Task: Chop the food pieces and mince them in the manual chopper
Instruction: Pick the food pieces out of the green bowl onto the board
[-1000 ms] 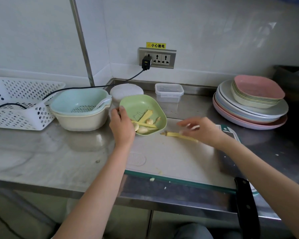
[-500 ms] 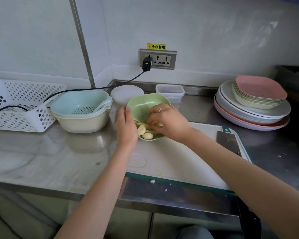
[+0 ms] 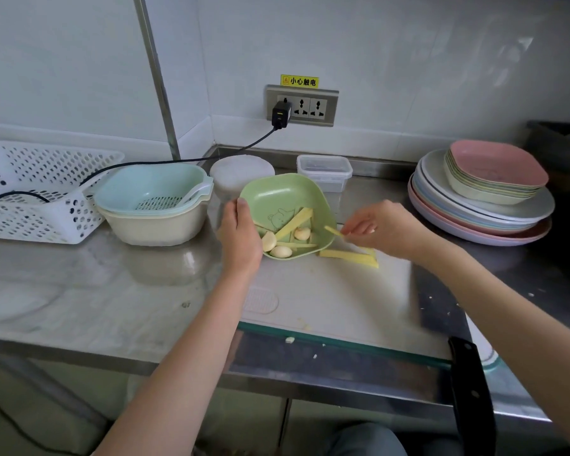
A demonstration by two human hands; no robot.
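A green square dish (image 3: 277,192) is tilted at the far edge of the white cutting board (image 3: 336,297). It holds garlic cloves (image 3: 278,246) and yellow ginger strips (image 3: 293,222). My left hand (image 3: 239,238) grips the dish's left rim. Just right of the dish, my right hand (image 3: 380,230) pinches a thin ginger strip (image 3: 333,231). More ginger strips (image 3: 349,256) lie on the board under that hand. A cleaver (image 3: 441,307) with a black handle rests on the board's right side. The manual chopper's white lid (image 3: 241,171) shows behind the dish.
A blue colander sits in a cream bowl (image 3: 152,205) to the left, next to a white perforated basket (image 3: 37,189). A clear lidded box (image 3: 324,171) stands at the back. Stacked plates and dishes (image 3: 481,199) fill the right. A black cable (image 3: 178,162) runs from the wall socket (image 3: 301,105).
My right hand reached into the dish, then pulled out to the right with a thin ginger strip. The left hand tilted the dish and keeps hold of it.
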